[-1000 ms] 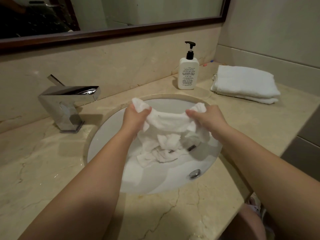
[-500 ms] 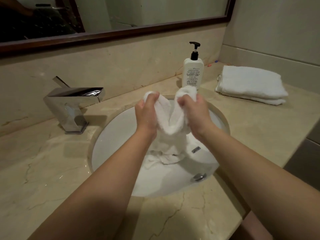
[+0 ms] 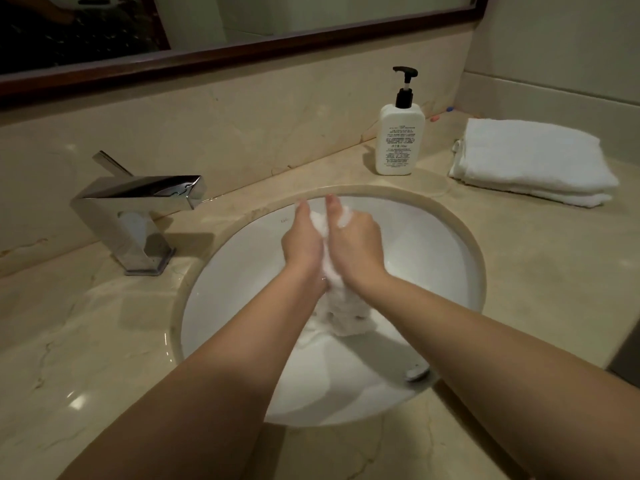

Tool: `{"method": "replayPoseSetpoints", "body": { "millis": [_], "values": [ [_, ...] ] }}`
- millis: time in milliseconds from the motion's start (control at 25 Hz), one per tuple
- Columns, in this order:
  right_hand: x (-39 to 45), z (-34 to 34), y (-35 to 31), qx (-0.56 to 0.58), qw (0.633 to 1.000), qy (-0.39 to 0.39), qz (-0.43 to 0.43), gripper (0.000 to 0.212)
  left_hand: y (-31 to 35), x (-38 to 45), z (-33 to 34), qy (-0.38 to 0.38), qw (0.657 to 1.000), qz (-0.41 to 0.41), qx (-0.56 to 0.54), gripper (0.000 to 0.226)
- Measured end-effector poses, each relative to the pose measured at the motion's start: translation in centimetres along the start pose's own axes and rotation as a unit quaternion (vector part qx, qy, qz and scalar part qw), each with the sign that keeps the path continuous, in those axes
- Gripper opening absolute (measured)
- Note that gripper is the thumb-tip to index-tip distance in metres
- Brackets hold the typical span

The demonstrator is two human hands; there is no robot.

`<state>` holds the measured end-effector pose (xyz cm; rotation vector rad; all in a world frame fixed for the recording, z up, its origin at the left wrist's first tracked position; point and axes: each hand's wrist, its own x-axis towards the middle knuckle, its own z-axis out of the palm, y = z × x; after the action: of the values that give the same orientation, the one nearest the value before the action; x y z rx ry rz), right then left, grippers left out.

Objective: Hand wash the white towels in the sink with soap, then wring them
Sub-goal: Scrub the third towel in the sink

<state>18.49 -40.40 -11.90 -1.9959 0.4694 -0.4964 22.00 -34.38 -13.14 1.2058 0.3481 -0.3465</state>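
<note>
A wet white towel (image 3: 346, 320) is bunched between my two hands over the white sink basin (image 3: 440, 258). Its lower part hangs down into the bowl, and a small tuft shows above my right knuckles. My left hand (image 3: 300, 242) and my right hand (image 3: 355, 245) are squeezed together side by side, each holding the towel, with their fingertips pointing toward the back rim. The fingers that wrap the cloth are mostly hidden. A white pump bottle of soap (image 3: 401, 138) stands on the counter behind the basin.
A folded stack of white towels (image 3: 533, 161) lies on the marble counter (image 3: 86, 323) at the right. A square chrome tap (image 3: 138, 206) stands left of the basin. The drain plug (image 3: 417, 372) shows at the basin's near right. A mirror runs along the back wall.
My hands were apart with the towel stretched between them. They have come together, lowered into the basin and bunched the towel tightly between them.
</note>
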Motion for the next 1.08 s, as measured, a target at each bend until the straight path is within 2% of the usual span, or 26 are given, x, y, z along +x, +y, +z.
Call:
{"method": "replayPoseSetpoints", "body": {
  "millis": [120, 240, 280, 400, 480, 560, 600, 680, 760, 920, 1000, 1080],
  "values": [
    [0.9, -0.2, 0.8, 0.036, 0.998, 0.042, 0.021, 0.060, -0.7, 0.4, 0.5, -0.002, 0.999, 0.018, 0.036, 0.052],
    [-1.0, 0.7, 1.1, -0.004, 0.997, -0.033, -0.064, 0.055, -0.5, 1.8, -0.4, -0.002, 1.000, -0.011, -0.013, 0.048],
    [-0.6, 0.6, 0.9, -0.017, 0.997, -0.025, -0.066, 0.054, -0.4, 1.9, -0.3, -0.014, 0.999, -0.019, -0.023, 0.049],
    [1.9, -0.9, 0.4, 0.031, 0.997, 0.066, 0.028, 0.053, -0.6, 1.0, 1.1, -0.054, 0.998, -0.004, 0.045, 0.060],
    [0.7, -0.9, 0.8, 0.028, 0.999, 0.034, 0.000, 0.055, -0.9, 1.1, 1.0, -0.038, 0.999, 0.003, 0.035, 0.057],
    [-1.6, -0.1, 1.0, -0.001, 0.998, -0.040, -0.056, 0.060, -1.2, 1.3, 0.3, -0.054, 0.998, -0.022, -0.022, 0.055],
    [-1.9, -0.2, 0.9, -0.008, 0.997, -0.041, -0.058, 0.062, -1.5, 1.2, 0.2, -0.066, 0.996, -0.037, -0.048, 0.058],
    [0.2, -0.9, 1.0, -0.001, 1.000, 0.006, -0.017, 0.066, -1.8, 0.7, 0.8, -0.086, 0.994, -0.039, -0.058, 0.061],
    [1.5, -1.5, 1.0, 0.010, 0.999, 0.030, 0.006, 0.066, -1.8, 0.5, 1.4, -0.086, 0.996, -0.034, -0.018, 0.063],
    [-1.2, -0.2, 1.0, -0.044, 0.992, -0.029, -0.112, 0.057, -1.2, 1.6, 0.2, -0.082, 0.995, -0.037, -0.046, 0.057],
    [0.8, -0.7, 1.3, -0.043, 0.997, 0.008, -0.057, 0.059, -1.4, 1.5, 0.5, -0.107, 0.993, -0.034, -0.019, 0.061],
    [2.4, -1.3, 1.4, -0.028, 0.998, 0.047, 0.011, 0.060, -1.7, 1.6, 1.0, -0.094, 0.995, -0.012, 0.027, 0.065]
  ]
}}
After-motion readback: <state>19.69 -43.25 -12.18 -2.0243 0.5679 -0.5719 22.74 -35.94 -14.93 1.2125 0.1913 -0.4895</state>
